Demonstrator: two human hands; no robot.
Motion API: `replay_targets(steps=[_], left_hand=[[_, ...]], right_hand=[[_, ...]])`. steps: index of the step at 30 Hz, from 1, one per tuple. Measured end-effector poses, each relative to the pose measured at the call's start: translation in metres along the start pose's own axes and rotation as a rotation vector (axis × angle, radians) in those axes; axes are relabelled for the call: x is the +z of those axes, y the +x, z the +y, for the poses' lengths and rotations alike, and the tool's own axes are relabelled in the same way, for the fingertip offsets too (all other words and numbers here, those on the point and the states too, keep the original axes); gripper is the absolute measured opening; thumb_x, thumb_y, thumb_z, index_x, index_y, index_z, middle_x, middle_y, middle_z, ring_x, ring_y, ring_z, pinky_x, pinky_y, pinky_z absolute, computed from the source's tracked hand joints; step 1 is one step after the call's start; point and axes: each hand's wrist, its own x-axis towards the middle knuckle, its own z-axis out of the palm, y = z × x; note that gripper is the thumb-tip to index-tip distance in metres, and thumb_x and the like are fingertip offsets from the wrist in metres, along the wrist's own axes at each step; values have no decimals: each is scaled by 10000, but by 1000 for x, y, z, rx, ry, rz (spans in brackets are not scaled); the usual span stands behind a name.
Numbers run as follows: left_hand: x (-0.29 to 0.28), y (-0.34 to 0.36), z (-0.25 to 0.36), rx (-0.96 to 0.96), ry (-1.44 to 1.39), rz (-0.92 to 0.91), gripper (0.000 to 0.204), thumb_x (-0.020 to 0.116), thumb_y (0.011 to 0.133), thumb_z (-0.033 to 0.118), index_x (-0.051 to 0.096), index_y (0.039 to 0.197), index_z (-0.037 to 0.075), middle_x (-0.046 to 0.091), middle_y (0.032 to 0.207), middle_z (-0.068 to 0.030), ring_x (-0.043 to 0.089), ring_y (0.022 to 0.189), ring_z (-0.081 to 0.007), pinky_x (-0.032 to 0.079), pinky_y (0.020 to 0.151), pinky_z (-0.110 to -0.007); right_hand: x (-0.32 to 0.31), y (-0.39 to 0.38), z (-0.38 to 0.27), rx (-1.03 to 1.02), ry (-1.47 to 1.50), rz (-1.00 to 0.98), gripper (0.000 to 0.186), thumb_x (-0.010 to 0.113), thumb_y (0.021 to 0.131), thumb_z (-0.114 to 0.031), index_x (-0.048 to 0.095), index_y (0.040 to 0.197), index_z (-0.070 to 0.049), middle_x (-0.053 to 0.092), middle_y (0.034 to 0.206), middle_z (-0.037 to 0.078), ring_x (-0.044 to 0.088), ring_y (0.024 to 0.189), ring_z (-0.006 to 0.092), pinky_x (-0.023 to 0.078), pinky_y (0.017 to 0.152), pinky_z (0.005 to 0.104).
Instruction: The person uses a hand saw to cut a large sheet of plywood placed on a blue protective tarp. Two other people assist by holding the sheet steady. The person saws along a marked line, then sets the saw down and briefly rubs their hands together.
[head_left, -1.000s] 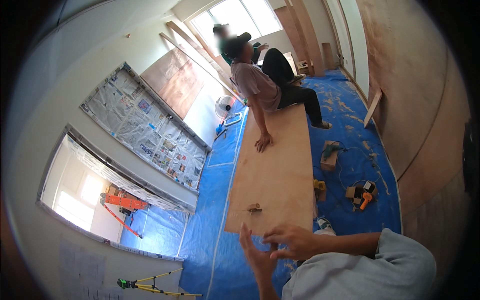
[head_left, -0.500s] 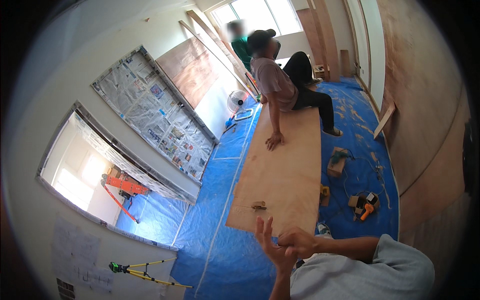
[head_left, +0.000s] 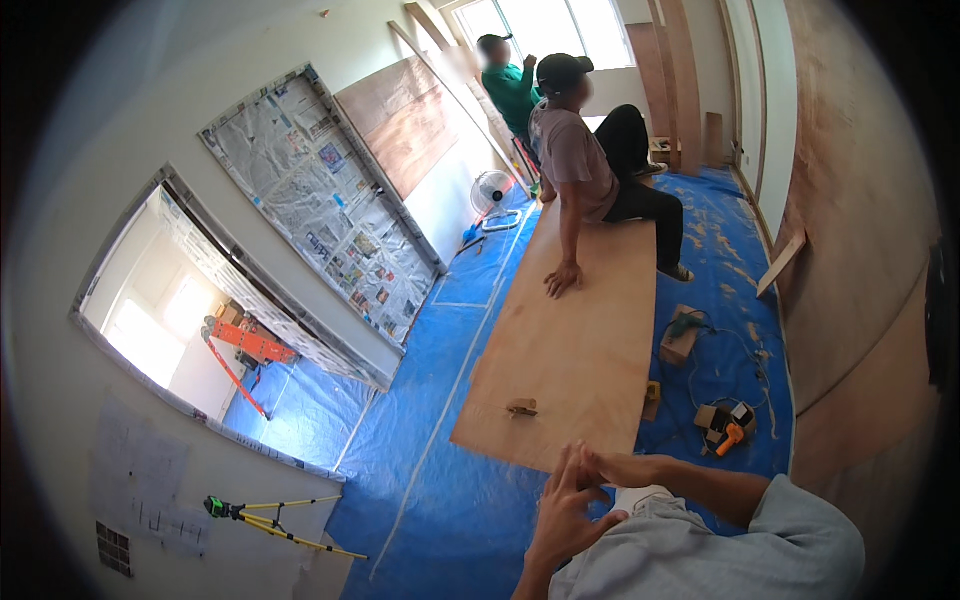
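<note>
Left hand: the left hand [head_left: 562, 510] is rising from the lower centre of the frame, fingers [head_left: 566, 468] spread apart and pointing up, clamped on nothing.
Right hand: the right hand [head_left: 618, 467] is reaching in from the lower right on a bare forearm below a grey sleeve [head_left: 800, 530]; its fingertips are touching the left hand's fingertips, and it is gripping nothing.
Plywood sheet: the plywood sheet [head_left: 580, 350] is lying flat on the blue tarp, running from the centre of the frame toward the upper centre; its near edge is sitting just above the two hands.
Small wooden piece: a small wooden piece [head_left: 521, 407] is resting on the sheet near its near edge, above and left of the hands.
Seated person: a person [head_left: 590, 165] in a cap is sitting on the far end of the sheet, one palm [head_left: 563, 279] pressing on it.
Second person: another person in green [head_left: 510, 85] is standing at upper centre by the window.
Floor: the blue tarp [head_left: 440, 500] is covering the floor.
Tools: an orange power tool [head_left: 728, 430] is lying right of the sheet, at centre right.
Lower left: a yellow tripod [head_left: 270, 520] is lying by the wall.
</note>
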Motion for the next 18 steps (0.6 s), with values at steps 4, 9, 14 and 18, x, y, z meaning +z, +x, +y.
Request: replay_targets(steps=[4, 9, 14, 18], left_hand=[[13, 0, -7, 58, 218, -113, 793, 490, 938, 753, 788, 1059, 28, 394, 1618, -226, 342, 1490, -469, 291, 1183, -560], [50, 8, -29, -17, 188, 125, 670, 445, 1029, 587, 753, 1155, 6, 480, 1557, -224, 427, 1438, -431, 340, 1098, -546], [79, -6, -51, -124, 134, -125, 472, 533, 1034, 401, 742, 1158, -4, 571, 1469, -208, 507, 1384, -390, 354, 1091, -525], [66, -32, -58, -304, -486, -266, 418, 656, 1003, 345, 707, 1214, -11, 566, 1498, -165, 531, 1388, -323, 375, 1130, -518]], right_hand=[[-3, 6, 10, -221, -787, 21, 869, 133, 1077, -688, 552, 1353, 21, 640, 1277, 189, 637, 1151, 302, 503, 1031, 404], [16, 15, 42, 54, 413, 299, 1019, 235, 949, -854, 627, 1314, 13, 675, 1285, 194, 627, 1239, 267, 475, 1079, 391], [36, 6, 76, 95, 844, 374, 1075, 246, 892, -919, 680, 1213, 11, 713, 1196, 159, 673, 1139, 252, 495, 1046, 386], [17, -13, 75, 194, 396, 211, 1062, 258, 884, -922, 667, 1214, 0, 700, 1215, 143, 657, 1156, 278, 474, 1062, 408]])
